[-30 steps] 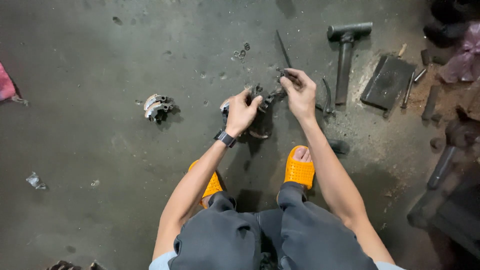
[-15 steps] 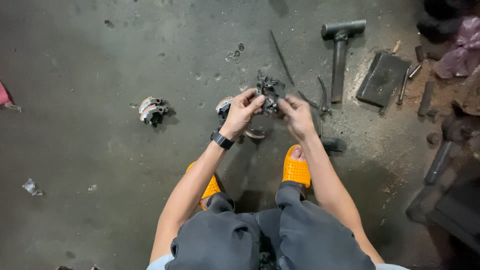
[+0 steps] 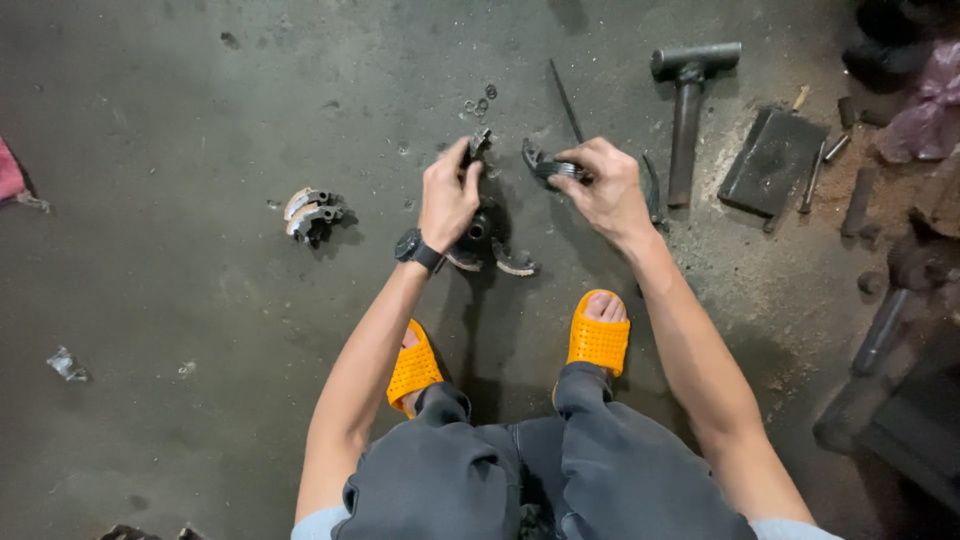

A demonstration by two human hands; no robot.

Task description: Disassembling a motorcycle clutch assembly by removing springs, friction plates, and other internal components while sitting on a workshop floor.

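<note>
I squat on a dark concrete floor in orange sandals (image 3: 598, 334). My left hand (image 3: 447, 195), with a black watch on the wrist, grips a dark round metal assembly (image 3: 484, 235) on the floor, its curved shoes sticking out below. A small grey piece (image 3: 479, 140) shows at the left fingertips. My right hand (image 3: 602, 186) holds a curved dark metal shoe (image 3: 540, 163) just above the floor, right of the assembly.
A pair of curved grey shoes (image 3: 311, 212) lies to the left. A heavy hammer (image 3: 688, 110), a thin rod (image 3: 565, 100), a flat dark block (image 3: 771, 155) and small tools lie to the upper right. Small washers (image 3: 479, 103) sit beyond my hands. Dark clutter fills the right edge.
Both hands were together on the assembly; now the right hand has pulled a curved shoe away to the right while the left hand stays on the assembly.
</note>
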